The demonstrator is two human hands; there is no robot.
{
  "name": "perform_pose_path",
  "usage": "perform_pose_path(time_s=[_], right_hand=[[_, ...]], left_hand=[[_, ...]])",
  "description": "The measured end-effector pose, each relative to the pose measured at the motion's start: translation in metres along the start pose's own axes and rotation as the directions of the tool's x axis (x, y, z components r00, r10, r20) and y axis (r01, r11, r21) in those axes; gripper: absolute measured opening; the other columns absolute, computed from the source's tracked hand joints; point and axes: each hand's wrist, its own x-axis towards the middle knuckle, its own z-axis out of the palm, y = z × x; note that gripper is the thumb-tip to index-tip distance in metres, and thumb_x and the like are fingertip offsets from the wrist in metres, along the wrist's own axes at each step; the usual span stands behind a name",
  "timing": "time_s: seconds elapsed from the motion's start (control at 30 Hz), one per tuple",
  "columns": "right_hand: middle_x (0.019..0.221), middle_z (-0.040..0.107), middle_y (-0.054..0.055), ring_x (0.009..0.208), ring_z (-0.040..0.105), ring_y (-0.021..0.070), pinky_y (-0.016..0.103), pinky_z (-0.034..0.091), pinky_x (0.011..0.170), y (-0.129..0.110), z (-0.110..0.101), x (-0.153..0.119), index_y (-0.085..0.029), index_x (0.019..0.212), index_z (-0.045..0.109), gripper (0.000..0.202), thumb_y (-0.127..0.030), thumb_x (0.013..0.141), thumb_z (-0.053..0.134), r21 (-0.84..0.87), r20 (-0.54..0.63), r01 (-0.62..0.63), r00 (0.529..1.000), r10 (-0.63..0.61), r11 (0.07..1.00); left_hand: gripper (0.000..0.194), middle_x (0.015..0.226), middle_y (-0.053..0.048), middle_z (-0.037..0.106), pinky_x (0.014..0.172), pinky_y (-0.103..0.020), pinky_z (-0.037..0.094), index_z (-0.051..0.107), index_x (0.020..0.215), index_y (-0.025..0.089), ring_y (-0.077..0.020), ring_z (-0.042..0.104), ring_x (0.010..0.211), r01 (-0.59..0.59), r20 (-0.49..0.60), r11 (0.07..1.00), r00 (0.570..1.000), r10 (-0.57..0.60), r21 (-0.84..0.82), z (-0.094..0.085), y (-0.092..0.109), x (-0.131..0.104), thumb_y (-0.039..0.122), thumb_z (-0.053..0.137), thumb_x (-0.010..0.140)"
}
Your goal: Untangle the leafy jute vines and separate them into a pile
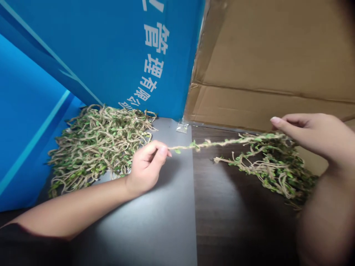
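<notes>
A beige twine strand with small green leaves (219, 143) stretches nearly straight between my two hands. My left hand (146, 166) pinches its left end between thumb and fingers. At the right, my right hand (313, 135) is closed on the strand's other end. A large tangled pile of similar leafy twine (102, 144) lies behind and left of my left hand. Below my right hand lies a smaller pile of leafy twine (280, 170), with one bundled end sticking out to the left.
The surface is grey (163, 225) on the left and dark wood (222, 225) on the right. A blue printed panel (111, 48) and a brown cardboard sheet (271, 55) stand behind. A small clear packet (182, 128) lies near where they meet.
</notes>
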Motion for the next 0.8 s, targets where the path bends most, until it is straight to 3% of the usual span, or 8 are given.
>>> perform_pose_path(time_s=[0.13,0.3,0.33,0.4,0.47,0.57,0.7,0.8], right_hand=[[0.097,0.076,0.014,0.086,0.062,0.0228,0.039,0.043,0.080,-0.009,0.001,0.005,-0.020,0.104,0.076,0.067,-0.079,0.093,0.047,-0.055,0.069,-0.196,0.977,0.200,0.979],[0.103,0.076,0.016,0.096,0.065,0.0227,0.038,0.042,0.086,-0.019,0.001,-0.001,-0.014,0.101,0.078,0.070,-0.076,0.096,0.045,0.084,0.000,-0.135,0.991,0.136,0.987],[0.103,0.077,0.016,0.096,0.066,0.0217,0.038,0.042,0.087,-0.020,0.000,-0.003,-0.013,0.098,0.078,0.072,-0.076,0.096,0.044,0.133,0.013,-0.099,0.995,0.098,0.986],[0.105,0.077,0.015,0.098,0.067,0.0217,0.038,0.043,0.089,-0.021,-0.001,-0.005,-0.012,0.094,0.079,0.072,-0.076,0.093,0.047,0.176,0.053,-0.054,0.998,0.045,0.983],[0.111,0.078,0.014,0.104,0.069,0.0246,0.038,0.043,0.090,-0.018,0.002,-0.003,-0.012,0.099,0.080,0.067,-0.073,0.090,0.056,0.161,0.089,-0.057,0.995,0.044,0.985],[0.117,0.077,0.011,0.105,0.070,0.0241,0.035,0.046,0.089,-0.008,0.012,0.006,-0.016,0.109,0.080,0.060,-0.069,0.093,0.055,0.141,0.119,-0.084,0.991,0.068,0.986],[0.107,0.079,0.010,0.090,0.070,0.0202,0.033,0.046,0.084,0.007,0.024,0.016,-0.020,0.100,0.080,0.042,-0.057,0.095,0.061,0.044,0.175,-0.059,0.983,0.050,0.997],[0.083,0.077,0.013,0.068,0.064,0.0196,0.037,0.043,0.072,0.005,0.026,0.017,-0.016,0.079,0.078,0.036,-0.049,0.090,0.070,-0.029,0.185,-0.067,0.980,0.072,0.997]], left_hand=[[0.030,0.054,0.006,0.041,0.045,-0.023,0.030,0.066,0.085,0.022,-0.0064,0.035,0.046,-0.103,-0.151,0.982,0.985,0.079,-0.159,-0.006,0.026,0.020,0.047,0.063,0.100],[0.034,0.050,0.008,0.031,0.038,-0.024,0.016,0.060,0.075,0.020,-0.0053,0.022,0.039,-0.353,-0.329,0.928,0.896,0.298,-0.121,-0.039,0.058,0.060,0.044,0.068,0.097],[0.035,0.048,0.009,0.031,0.038,-0.024,0.016,0.059,0.074,0.019,-0.0051,0.023,0.038,-0.347,-0.262,0.937,0.909,0.324,-0.046,-0.051,0.061,0.067,0.044,0.070,0.096],[0.037,0.050,0.007,0.039,0.043,-0.022,0.021,0.065,0.078,0.017,-0.0049,0.032,0.044,-0.209,-0.141,0.949,0.959,0.246,0.234,-0.080,0.067,0.078,0.048,0.065,0.099],[0.042,0.048,0.007,0.040,0.047,-0.023,0.017,0.066,0.072,0.016,-0.0040,0.030,0.046,-0.128,-0.012,0.828,0.987,0.160,0.545,-0.107,0.075,0.085,0.049,0.065,0.098],[0.036,0.048,0.006,0.036,0.055,-0.028,0.019,0.070,0.076,0.019,-0.0066,0.030,0.052,-0.032,-0.019,0.580,0.997,0.081,0.814,-0.136,0.093,0.086,0.044,0.060,0.100],[0.038,0.057,0.003,0.053,0.063,-0.030,0.028,0.071,0.090,0.021,-0.0111,0.044,0.061,0.032,0.027,0.397,0.990,-0.140,0.917,-0.145,0.109,0.085,0.050,0.050,0.100],[0.038,0.077,-0.002,0.068,0.066,-0.029,0.035,0.070,0.095,0.020,-0.0149,0.054,0.071,-0.094,0.218,0.417,0.941,-0.260,0.904,-0.135,0.107,0.085,0.053,0.051,0.098]])
